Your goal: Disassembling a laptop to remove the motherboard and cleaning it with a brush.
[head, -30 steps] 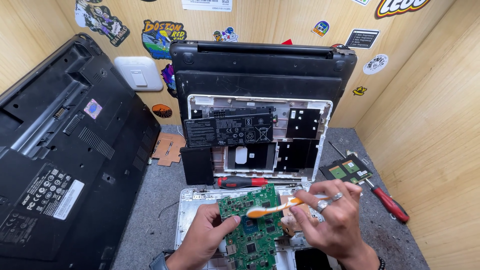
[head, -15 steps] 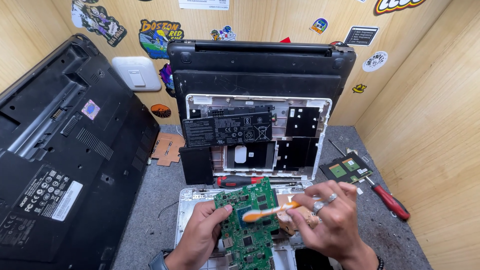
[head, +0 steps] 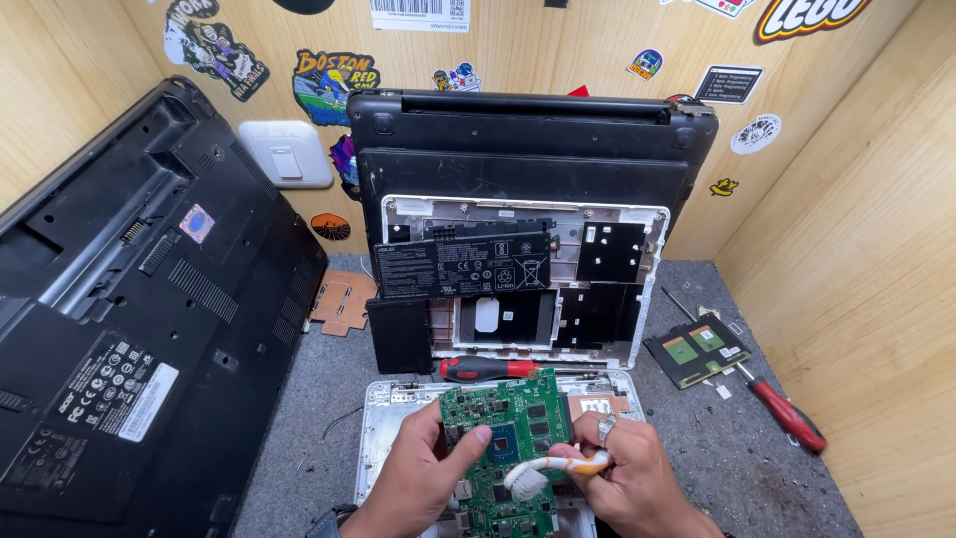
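— Two hands on one thing?

— Yes. My left hand point(head: 423, 473) is clamped on the green circuit board point(head: 508, 438), thumb pressed to its face, tilting it up over the open white laptop shell point(head: 383, 423).

— And the other?

— My right hand point(head: 622, 468) is closed around a toothbrush point(head: 548, 468), its white bristles touching the board's lower part.

— Anything close by?

— One red-handled screwdriver point(head: 488, 369) lies just behind the board; another screwdriver point(head: 787, 413) sits well apart at the right.

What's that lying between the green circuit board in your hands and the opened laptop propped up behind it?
A screwdriver with a red and black handle lies between the green circuit board and the opened laptop, seen in the head view.
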